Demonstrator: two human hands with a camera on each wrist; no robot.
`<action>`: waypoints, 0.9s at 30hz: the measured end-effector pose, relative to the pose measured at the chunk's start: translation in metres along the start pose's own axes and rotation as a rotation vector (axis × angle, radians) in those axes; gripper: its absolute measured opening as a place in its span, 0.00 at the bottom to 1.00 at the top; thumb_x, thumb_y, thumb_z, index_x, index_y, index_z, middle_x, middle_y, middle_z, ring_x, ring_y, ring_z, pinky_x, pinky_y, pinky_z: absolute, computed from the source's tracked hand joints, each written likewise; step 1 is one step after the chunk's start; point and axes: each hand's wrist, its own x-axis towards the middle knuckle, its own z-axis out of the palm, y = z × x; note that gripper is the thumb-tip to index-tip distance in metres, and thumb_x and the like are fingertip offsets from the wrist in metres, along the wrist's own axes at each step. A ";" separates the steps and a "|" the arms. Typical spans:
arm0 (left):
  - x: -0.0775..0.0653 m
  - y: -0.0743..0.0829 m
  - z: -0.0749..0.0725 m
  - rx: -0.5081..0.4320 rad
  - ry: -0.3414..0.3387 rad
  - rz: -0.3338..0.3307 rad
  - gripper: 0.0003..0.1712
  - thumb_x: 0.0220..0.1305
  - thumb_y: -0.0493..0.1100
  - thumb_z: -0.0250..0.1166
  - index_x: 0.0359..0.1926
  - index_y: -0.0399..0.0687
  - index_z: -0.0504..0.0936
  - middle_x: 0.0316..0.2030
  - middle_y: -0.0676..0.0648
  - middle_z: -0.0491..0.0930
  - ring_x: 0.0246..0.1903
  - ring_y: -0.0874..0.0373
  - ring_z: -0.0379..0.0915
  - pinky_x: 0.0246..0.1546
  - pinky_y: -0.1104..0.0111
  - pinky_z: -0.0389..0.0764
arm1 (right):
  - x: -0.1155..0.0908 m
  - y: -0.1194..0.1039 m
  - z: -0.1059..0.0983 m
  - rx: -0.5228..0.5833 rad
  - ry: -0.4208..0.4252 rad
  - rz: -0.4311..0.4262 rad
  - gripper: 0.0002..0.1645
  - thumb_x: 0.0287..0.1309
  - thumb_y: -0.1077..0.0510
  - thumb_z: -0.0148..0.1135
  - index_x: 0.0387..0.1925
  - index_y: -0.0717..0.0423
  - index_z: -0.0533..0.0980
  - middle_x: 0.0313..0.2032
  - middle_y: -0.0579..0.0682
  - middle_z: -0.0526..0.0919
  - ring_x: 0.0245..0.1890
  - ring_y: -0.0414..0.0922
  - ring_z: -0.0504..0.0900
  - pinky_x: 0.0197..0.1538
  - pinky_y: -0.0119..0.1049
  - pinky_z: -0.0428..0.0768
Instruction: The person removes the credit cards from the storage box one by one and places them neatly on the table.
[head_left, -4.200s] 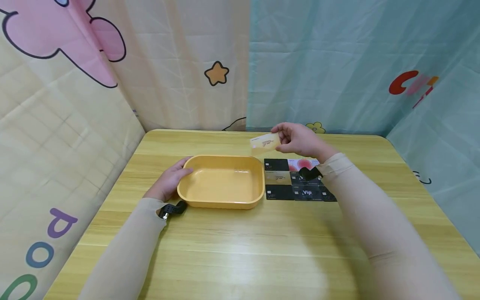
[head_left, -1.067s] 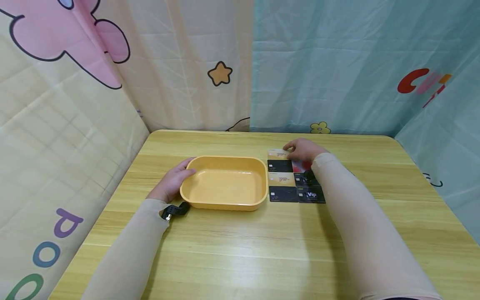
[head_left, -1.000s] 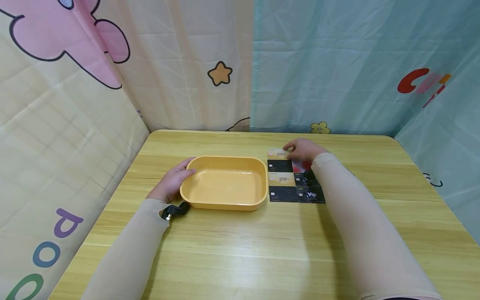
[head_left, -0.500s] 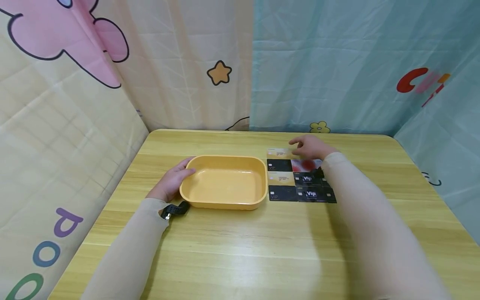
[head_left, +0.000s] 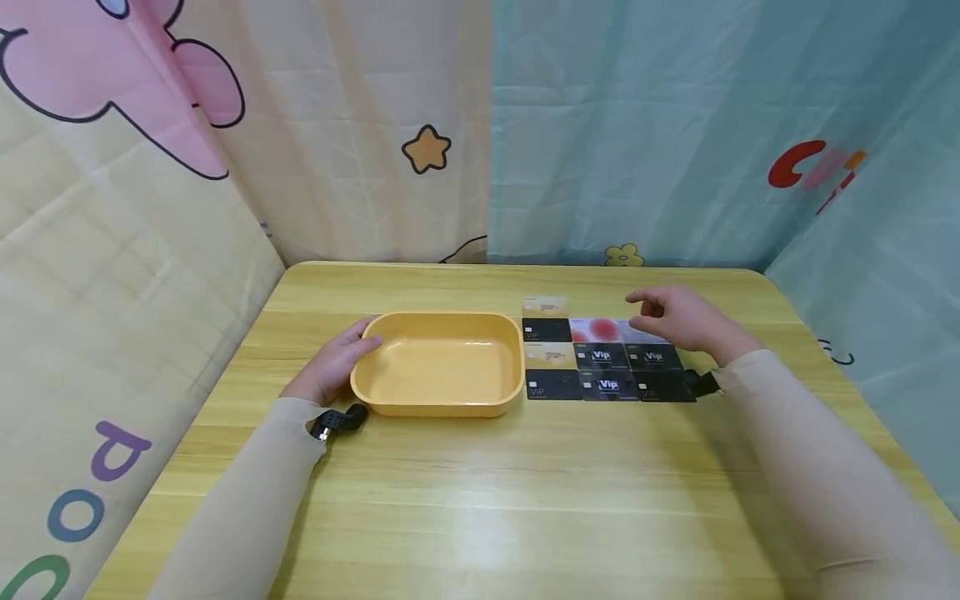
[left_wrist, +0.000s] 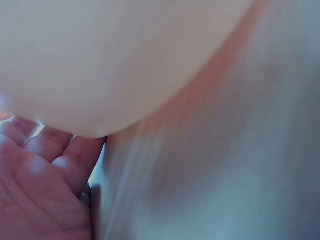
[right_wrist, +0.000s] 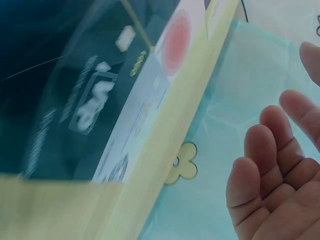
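My left hand (head_left: 327, 367) grips the left end of a yellow plastic tray (head_left: 437, 411), thumb over the rim. The left wrist view shows curled fingers (left_wrist: 47, 145) against the tray's underside. Right of the tray, several plastic cards lie edge to edge in rows. A gold card (head_left: 545, 307) sits alone at the back left, behind a black VIP card (head_left: 546, 331). Beside that lie a card with red dots (head_left: 595, 331) and a pale card (head_left: 636, 333). Over the pale card's right part is my right hand (head_left: 690, 323), holding nothing, fingers loosely bent in the right wrist view.
A second gold card (head_left: 550, 357) and more black VIP cards (head_left: 608, 386) make up the front rows. The wooden table (head_left: 465, 500) extends in front of both forearms. Printed curtains (head_left: 637, 125) stand along its back edge and sides.
My right hand held a gold card in the air, laid it behind the black card at the back left, let go and moved right. My left hand stays on the tray.
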 end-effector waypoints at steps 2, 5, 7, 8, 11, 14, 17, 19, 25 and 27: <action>0.001 0.000 -0.001 0.013 0.002 -0.001 0.34 0.85 0.54 0.49 0.84 0.59 0.53 0.78 0.38 0.62 0.56 0.55 0.81 0.51 0.66 0.87 | -0.011 0.000 -0.001 -0.014 0.005 -0.004 0.30 0.72 0.53 0.65 0.69 0.63 0.74 0.42 0.55 0.82 0.38 0.49 0.76 0.43 0.44 0.78; 0.002 0.001 -0.002 0.015 0.001 0.000 0.34 0.85 0.54 0.49 0.84 0.58 0.53 0.77 0.38 0.63 0.56 0.56 0.81 0.51 0.66 0.87 | -0.027 -0.001 -0.001 -0.014 0.007 -0.004 0.30 0.73 0.53 0.65 0.69 0.64 0.74 0.44 0.55 0.82 0.41 0.49 0.77 0.45 0.45 0.79; 0.003 0.001 -0.002 0.011 -0.012 0.004 0.35 0.85 0.54 0.49 0.84 0.57 0.52 0.78 0.37 0.62 0.56 0.56 0.82 0.51 0.66 0.87 | -0.037 -0.002 0.000 -0.010 0.001 -0.003 0.30 0.73 0.53 0.65 0.69 0.65 0.74 0.46 0.56 0.82 0.43 0.50 0.78 0.46 0.46 0.80; 0.004 0.002 -0.002 0.009 -0.019 0.005 0.35 0.85 0.55 0.49 0.85 0.57 0.51 0.78 0.36 0.62 0.56 0.55 0.82 0.51 0.65 0.87 | -0.041 -0.001 0.001 -0.004 -0.001 0.001 0.30 0.73 0.53 0.65 0.69 0.65 0.74 0.47 0.56 0.82 0.44 0.50 0.78 0.46 0.46 0.80; 0.005 0.002 -0.004 0.012 -0.023 0.002 0.37 0.84 0.57 0.50 0.85 0.58 0.50 0.77 0.35 0.63 0.54 0.55 0.83 0.50 0.65 0.87 | -0.051 -0.001 0.002 0.006 0.003 -0.002 0.30 0.73 0.54 0.65 0.68 0.66 0.74 0.50 0.58 0.83 0.47 0.52 0.80 0.47 0.47 0.81; 0.006 0.001 -0.005 0.024 -0.022 -0.001 0.38 0.83 0.59 0.50 0.85 0.59 0.51 0.77 0.35 0.64 0.52 0.56 0.83 0.49 0.65 0.88 | -0.059 0.002 0.005 0.006 0.019 -0.007 0.32 0.73 0.52 0.65 0.69 0.67 0.73 0.55 0.63 0.82 0.51 0.55 0.80 0.51 0.53 0.82; 0.008 0.000 -0.006 0.050 -0.020 0.003 0.37 0.83 0.60 0.50 0.85 0.60 0.51 0.78 0.38 0.63 0.57 0.53 0.82 0.49 0.67 0.87 | -0.066 0.006 0.008 0.008 0.034 0.005 0.34 0.74 0.51 0.65 0.71 0.67 0.71 0.61 0.68 0.79 0.57 0.61 0.78 0.57 0.61 0.80; 0.008 0.000 -0.007 0.082 -0.019 0.012 0.37 0.83 0.62 0.48 0.85 0.60 0.51 0.80 0.40 0.60 0.64 0.49 0.77 0.53 0.68 0.85 | -0.070 0.011 0.012 0.012 0.043 0.023 0.36 0.75 0.49 0.63 0.73 0.67 0.69 0.66 0.70 0.75 0.62 0.65 0.75 0.61 0.66 0.77; 0.003 0.004 -0.012 0.225 0.013 0.091 0.39 0.84 0.65 0.38 0.85 0.54 0.49 0.83 0.44 0.52 0.80 0.42 0.53 0.79 0.50 0.60 | -0.076 0.030 0.016 -0.022 0.078 0.112 0.42 0.80 0.39 0.52 0.76 0.67 0.63 0.75 0.74 0.62 0.73 0.75 0.61 0.70 0.74 0.63; -0.001 0.006 -0.016 0.272 0.027 0.122 0.40 0.85 0.64 0.36 0.85 0.49 0.49 0.83 0.41 0.53 0.81 0.40 0.52 0.81 0.45 0.52 | -0.077 0.037 0.016 -0.041 0.085 0.138 0.44 0.80 0.37 0.49 0.77 0.67 0.61 0.76 0.75 0.59 0.74 0.76 0.57 0.72 0.75 0.59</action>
